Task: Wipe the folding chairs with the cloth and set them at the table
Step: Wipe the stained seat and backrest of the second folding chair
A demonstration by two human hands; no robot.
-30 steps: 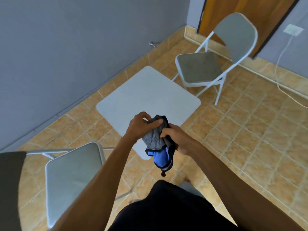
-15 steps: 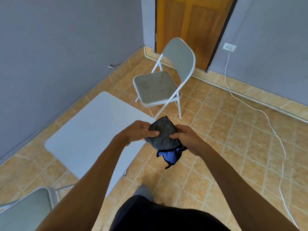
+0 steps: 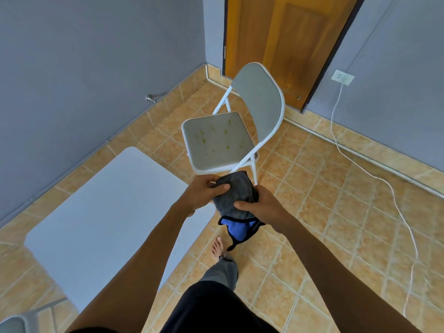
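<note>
A bunched grey and blue cloth (image 3: 234, 200) is held between both hands in front of me. My left hand (image 3: 204, 192) grips its upper left side and my right hand (image 3: 262, 207) grips its right side. Just beyond the cloth stands an unfolded grey folding chair (image 3: 216, 140) with a white frame; its seat carries small green specks. The white table (image 3: 103, 224) lies to the lower left of the hands. A corner of a second grey chair (image 3: 16, 323) shows at the bottom left edge.
A wooden door (image 3: 283, 44) stands behind the chair. From a wall socket (image 3: 342, 77) a white cable (image 3: 396, 203) trails across the tiled floor on the right. A doorstop (image 3: 151, 97) sticks out from the left wall. My bare foot (image 3: 217, 247) is on the tiles.
My view has swung and moved toward the far chair, which now sits closer and more central. The table has slid to the lower left. Both hands keep hold of the cloth.
</note>
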